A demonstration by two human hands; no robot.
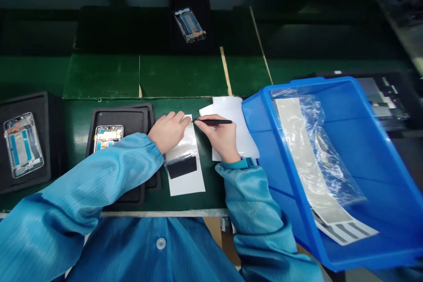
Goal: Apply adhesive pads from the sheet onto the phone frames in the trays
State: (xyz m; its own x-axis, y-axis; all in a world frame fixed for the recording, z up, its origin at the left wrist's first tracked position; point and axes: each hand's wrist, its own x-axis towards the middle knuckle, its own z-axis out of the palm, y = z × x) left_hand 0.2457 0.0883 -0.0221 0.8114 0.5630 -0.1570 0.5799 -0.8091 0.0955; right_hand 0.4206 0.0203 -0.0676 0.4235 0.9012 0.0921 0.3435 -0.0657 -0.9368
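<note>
A narrow white backing sheet (187,181) with a black adhesive piece (182,167) and a glossy clear film lies on the green bench. My left hand (170,130) rests over its upper left part, fingers curled together at the sheet's upper edge. My right hand (222,139) is closed around slim black tweezers (214,121). Their tip points left at the sheet's upper right corner, close to my left fingertips. Under my right hand lie loose white sheets (236,119). Left of my left hand, a phone body (108,135) sits in a black tray (132,120), partly hidden by my sleeve.
A blue bin (261,136) stands tilted at the right, holding strips of adhesive sheet (307,163) and clear plastic bags (337,172). Another open phone body (24,145) lies on a black tray at far left. A third (190,25) lies on the back ledge.
</note>
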